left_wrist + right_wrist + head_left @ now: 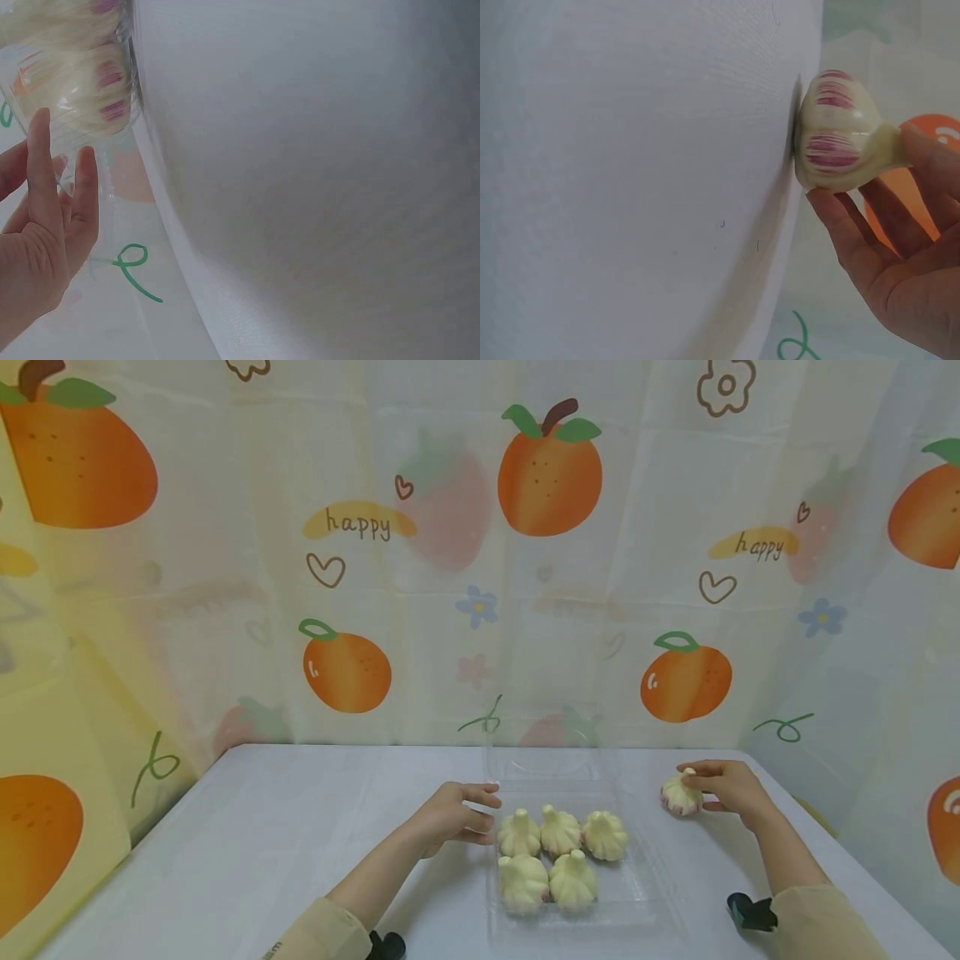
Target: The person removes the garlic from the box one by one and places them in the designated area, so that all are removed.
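At the table's right side, my right hand [733,787] holds a garlic bulb [679,797] between thumb and fingers. In the right wrist view this garlic bulb [836,142] shows purple streaks, with a finger at its stem; its base is at the tabletop. My left hand [456,817] is at the left side of a clear plastic box [637,893], fingers extended and loosely spread. Whether those fingertips touch the box I cannot tell. Inside the box sit several pale garlic bulbs [573,881], stems up, in two rows; the front right part holds none.
The box's clear lid [547,762] stands raised at the back. A white cloth covers the table [300,827]. Behind it hangs a curtain [420,652] printed with oranges. Dark pieces [752,912] are at both wrists.
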